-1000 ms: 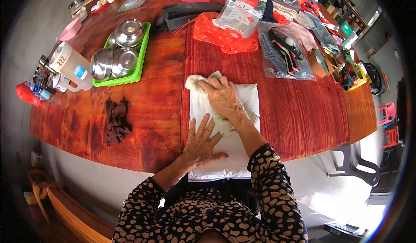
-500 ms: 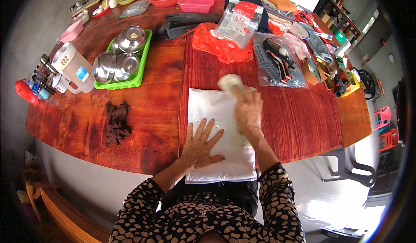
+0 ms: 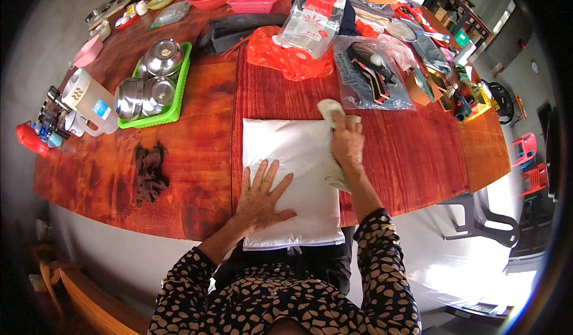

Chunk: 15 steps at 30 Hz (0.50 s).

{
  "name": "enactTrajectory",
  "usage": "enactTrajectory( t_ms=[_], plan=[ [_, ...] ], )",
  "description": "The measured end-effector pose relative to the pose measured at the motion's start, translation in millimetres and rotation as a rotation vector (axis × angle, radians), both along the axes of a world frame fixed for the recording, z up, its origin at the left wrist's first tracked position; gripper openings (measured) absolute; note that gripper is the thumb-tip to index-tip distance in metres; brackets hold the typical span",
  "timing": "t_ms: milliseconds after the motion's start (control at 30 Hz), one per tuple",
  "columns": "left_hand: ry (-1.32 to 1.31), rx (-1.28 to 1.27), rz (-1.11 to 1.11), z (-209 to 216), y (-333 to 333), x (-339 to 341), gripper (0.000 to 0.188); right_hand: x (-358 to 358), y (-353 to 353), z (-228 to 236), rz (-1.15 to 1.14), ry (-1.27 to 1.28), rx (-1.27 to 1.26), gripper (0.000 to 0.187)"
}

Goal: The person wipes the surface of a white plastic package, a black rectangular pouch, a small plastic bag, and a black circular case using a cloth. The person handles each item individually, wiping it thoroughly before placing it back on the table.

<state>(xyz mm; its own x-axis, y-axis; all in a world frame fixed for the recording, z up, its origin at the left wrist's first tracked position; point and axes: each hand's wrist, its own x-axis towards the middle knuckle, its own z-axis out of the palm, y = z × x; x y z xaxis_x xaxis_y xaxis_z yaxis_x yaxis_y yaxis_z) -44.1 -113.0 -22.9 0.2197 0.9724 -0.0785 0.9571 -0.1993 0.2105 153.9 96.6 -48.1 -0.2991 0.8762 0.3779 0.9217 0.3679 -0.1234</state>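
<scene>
A flat white plastic bag (image 3: 304,203) lies on the reddish wooden table, its near end reaching past the table's front edge. With fingers spread, my left hand (image 3: 261,197) rests flat on the bag's left half. My right hand (image 3: 348,144) is closed on a pale cloth (image 3: 330,109) at the bag's upper right edge. Part of the cloth hangs below the palm along that edge; the rest sticks out ahead of the fingers. A crumpled dark brown cloth (image 3: 150,174) lies on the table to the left.
Steel bowls (image 3: 162,57) sit in a green basket (image 3: 179,93) at the left, beside a plastic jug (image 3: 89,102). Beyond the bag are a red plastic bag (image 3: 280,63) and a clear bag of paddles (image 3: 370,81). A dark stool (image 3: 483,221) stands off the right edge.
My right hand with the pale cloth has moved right, from over the white bag to its right edge. My left hand stays spread on the bag. The whole view has shifted slightly.
</scene>
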Motion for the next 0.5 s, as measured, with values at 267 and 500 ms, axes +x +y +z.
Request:
enactTrajectory(
  t_ms=[267, 500],
  plan=[
    [-0.014, -0.009, 0.008, 4, -2, -5, 0.091, 7, -70, 37, 0.533, 0.273, 0.098, 0.049],
    [-0.117, 0.071, -0.013, 4, -3, -5, 0.091, -4, -63, 34, 0.234, -0.001, -0.012, 0.043]
  ],
)
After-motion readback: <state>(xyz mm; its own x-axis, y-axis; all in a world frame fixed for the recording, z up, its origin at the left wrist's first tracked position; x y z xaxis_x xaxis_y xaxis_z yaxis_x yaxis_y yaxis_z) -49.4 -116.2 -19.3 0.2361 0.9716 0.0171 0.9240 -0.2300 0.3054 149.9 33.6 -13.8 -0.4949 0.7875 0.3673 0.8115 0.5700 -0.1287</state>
